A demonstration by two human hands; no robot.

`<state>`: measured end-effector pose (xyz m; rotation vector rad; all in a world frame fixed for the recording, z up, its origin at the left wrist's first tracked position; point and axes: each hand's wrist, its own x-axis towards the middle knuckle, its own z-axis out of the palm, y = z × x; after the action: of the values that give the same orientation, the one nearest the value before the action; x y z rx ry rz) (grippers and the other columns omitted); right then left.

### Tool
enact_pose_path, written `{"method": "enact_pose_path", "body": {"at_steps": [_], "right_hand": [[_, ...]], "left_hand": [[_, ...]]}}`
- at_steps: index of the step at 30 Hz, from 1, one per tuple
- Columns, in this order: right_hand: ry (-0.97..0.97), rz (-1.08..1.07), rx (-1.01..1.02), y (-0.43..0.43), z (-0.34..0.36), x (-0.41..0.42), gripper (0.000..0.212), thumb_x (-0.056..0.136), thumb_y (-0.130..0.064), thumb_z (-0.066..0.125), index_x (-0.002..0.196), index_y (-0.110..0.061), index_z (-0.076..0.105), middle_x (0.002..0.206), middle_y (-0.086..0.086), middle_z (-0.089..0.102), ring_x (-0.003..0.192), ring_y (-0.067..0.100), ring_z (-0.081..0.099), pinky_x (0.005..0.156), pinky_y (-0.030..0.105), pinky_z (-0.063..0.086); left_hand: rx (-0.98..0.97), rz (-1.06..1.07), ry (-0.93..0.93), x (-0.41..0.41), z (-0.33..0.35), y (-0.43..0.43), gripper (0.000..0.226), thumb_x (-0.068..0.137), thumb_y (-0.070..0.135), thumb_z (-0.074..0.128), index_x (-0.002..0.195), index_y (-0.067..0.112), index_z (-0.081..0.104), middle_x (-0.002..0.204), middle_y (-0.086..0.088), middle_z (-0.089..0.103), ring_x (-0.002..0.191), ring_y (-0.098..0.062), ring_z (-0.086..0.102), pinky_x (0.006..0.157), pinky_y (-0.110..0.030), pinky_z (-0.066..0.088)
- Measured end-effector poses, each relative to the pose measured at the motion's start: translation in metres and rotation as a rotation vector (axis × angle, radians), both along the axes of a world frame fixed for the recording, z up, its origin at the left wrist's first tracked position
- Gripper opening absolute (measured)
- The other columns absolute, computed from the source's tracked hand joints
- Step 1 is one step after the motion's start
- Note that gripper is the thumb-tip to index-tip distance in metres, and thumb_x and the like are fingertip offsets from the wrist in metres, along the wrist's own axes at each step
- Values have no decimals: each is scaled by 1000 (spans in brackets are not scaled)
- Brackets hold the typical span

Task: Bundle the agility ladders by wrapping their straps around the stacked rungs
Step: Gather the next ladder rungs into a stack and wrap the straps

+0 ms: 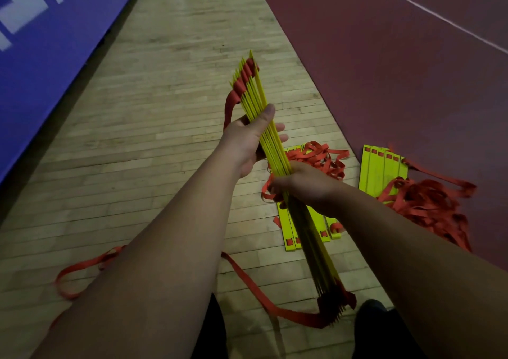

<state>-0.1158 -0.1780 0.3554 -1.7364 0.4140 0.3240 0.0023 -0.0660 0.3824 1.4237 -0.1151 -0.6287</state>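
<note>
A stack of yellow ladder rungs point(254, 92) is held edge-up above the wooden floor, slanting from upper left to lower right. My left hand point(248, 139) grips the stack just above its middle, thumb over the top edge. My right hand point(299, 183) grips it lower down, fingers curled round the rungs and a bit of red strap. A red strap point(247, 281) trails from the stack's near end across the floor to the left. Another red loop point(229, 106) hangs at the far end beside my left hand.
Two more ladders lie on the floor: one heap of yellow rungs with tangled red straps point(316, 158) under my hands, another heap point(384, 172) at the right on the dark red court surface. A blue padded barrier point(55, 37) runs along the left.
</note>
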Motion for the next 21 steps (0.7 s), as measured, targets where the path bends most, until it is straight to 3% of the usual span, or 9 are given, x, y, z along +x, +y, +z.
{"method": "enact_pose_path", "body": {"at_steps": [3,5,8,10,12,13,15,21], "right_hand": [[-47,-121,75,-1,5,3,17,95,-5,64,111,-9,59,94,13,65,77,25,66,63,38,56],[-50,-166,33,-3,4,3,12,90,-7,63,99,-12,58,87,12,56,72,26,56,62,38,49],[-43,-224,-12,-8,0,1,15,87,-17,67,100,-12,61,89,14,53,73,25,50,60,38,42],[-38,-232,-37,-12,-3,-1,17,94,-22,70,104,-9,64,89,13,54,73,25,50,61,38,41],[-40,-215,-77,-16,-7,-3,28,98,-29,73,112,-5,66,89,12,55,75,25,51,65,39,42],[-42,-207,-88,-17,-9,-4,31,98,-31,74,114,-5,66,89,12,56,76,26,52,67,40,43],[-33,-201,-96,-19,-12,-7,32,97,-35,76,114,-10,67,89,11,59,77,26,55,67,41,46],[-45,-158,-99,-19,-11,-8,29,96,-35,79,111,-13,67,87,10,61,73,25,58,58,35,49]], "left_hand": [[12,5,-7,-6,3,-9,55,94,50,79,125,7,66,111,-14,82,101,-31,81,94,-56,64],[112,-3,-49,-6,9,-13,69,90,65,78,124,7,66,112,-14,81,103,-32,80,91,-54,66],[505,-70,-150,-8,23,-8,84,90,87,55,111,7,69,94,-10,81,84,-27,82,77,-45,69],[768,-19,-261,-6,30,1,87,95,89,41,97,8,74,82,-6,80,75,-24,79,72,-39,65],[925,114,-474,5,31,10,80,98,83,45,108,9,76,96,-4,79,86,-24,75,60,-32,50],[926,143,-565,12,32,13,72,99,77,50,117,11,72,106,-3,75,92,-22,71,58,-31,41],[816,99,-620,19,31,17,51,102,65,59,124,20,63,112,4,67,94,-13,63,61,-30,38],[543,50,-536,28,15,18,22,104,47,65,106,25,63,101,8,73,92,-10,69,72,-33,48]]}}
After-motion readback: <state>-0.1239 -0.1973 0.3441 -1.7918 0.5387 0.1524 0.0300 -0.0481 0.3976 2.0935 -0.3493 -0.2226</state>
